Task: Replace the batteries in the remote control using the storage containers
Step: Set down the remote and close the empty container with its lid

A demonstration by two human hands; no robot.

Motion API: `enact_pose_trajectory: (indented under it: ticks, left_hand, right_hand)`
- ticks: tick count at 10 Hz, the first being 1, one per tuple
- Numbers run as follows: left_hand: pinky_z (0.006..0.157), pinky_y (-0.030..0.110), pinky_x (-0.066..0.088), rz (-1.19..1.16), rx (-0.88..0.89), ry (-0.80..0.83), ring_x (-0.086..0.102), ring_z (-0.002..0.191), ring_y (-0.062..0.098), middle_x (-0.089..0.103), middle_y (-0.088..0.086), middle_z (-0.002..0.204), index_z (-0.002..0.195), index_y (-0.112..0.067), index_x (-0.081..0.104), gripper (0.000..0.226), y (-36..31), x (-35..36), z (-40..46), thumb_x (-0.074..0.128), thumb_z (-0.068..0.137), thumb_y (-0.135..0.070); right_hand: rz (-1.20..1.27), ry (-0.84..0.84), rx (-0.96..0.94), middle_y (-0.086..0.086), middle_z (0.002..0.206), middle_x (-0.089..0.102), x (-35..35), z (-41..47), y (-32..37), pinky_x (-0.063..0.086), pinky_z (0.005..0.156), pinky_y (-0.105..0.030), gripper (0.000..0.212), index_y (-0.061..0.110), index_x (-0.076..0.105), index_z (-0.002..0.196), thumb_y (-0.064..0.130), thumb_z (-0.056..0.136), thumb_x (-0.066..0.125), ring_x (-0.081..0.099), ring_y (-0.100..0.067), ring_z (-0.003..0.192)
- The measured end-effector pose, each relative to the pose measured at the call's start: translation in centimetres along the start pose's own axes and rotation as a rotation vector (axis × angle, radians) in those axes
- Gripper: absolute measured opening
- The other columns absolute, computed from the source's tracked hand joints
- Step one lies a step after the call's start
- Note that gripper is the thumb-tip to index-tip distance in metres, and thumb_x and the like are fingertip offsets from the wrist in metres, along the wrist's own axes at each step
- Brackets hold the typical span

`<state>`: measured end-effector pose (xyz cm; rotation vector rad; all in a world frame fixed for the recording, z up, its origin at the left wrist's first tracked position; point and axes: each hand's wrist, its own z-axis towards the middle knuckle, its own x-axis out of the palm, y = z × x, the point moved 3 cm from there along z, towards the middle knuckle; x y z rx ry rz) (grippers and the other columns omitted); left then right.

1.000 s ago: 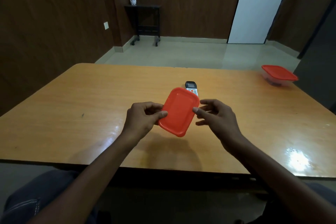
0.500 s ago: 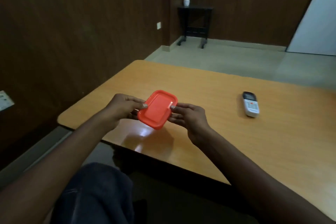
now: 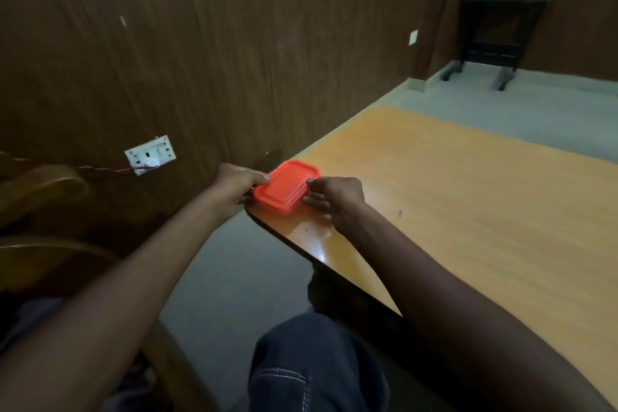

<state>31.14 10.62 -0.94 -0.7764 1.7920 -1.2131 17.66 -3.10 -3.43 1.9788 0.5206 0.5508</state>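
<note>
A small storage container with a red lid (image 3: 286,186) sits at the near left corner of the orange wooden table (image 3: 468,197). My left hand (image 3: 239,182) grips its left side with fingers curled round the rim. My right hand (image 3: 334,197) holds its right side, fingertips against the lid's edge. The remote control and the second container are out of view.
A dark wood-panelled wall with a white socket plate (image 3: 150,154) and a wire runs along the left. A wooden chair back (image 3: 40,191) stands at the far left. A black side table (image 3: 495,33) stands in the far corner. My knee (image 3: 317,365) is below the table edge.
Both hands have carried the red-lidded container leftward to the table's left corner. My view has swung left, so the remote and the second container have left the frame.
</note>
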Motion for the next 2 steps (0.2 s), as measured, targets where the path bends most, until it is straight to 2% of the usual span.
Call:
enact_pose_trajectory:
  ticks: [1, 2]
  left_hand:
    - [0.063, 0.026, 0.052, 0.021, 0.014, -0.028, 0.064, 0.072, 0.016, 0.071, 0.006, 0.082, 0.082, -0.012, 0.074, 0.007, 0.81, -0.71, 1.4, 0.072, 0.087, -0.008]
    - [0.059, 0.028, 0.054, 0.037, 0.016, -0.055, 0.065, 0.072, 0.018, 0.069, 0.006, 0.08, 0.087, -0.011, 0.07, 0.009, 0.83, -0.99, 1.98, 0.076, 0.087, -0.018]
  right_hand:
    - [-0.025, -0.006, 0.009, -0.017, 0.086, 0.075, 1.59, 0.79, -0.48, 0.065, 0.072, -0.038, 0.013, -0.002, 0.068, 0.096, 0.009, 0.09, 0.073, 0.078, -0.03, 0.074]
    - [-0.04, -0.029, 0.014, -0.016, 0.085, 0.075, 2.26, 0.88, -0.62, 0.065, 0.072, -0.04, 0.015, -0.001, 0.068, 0.094, 0.012, 0.09, 0.074, 0.077, -0.027, 0.07]
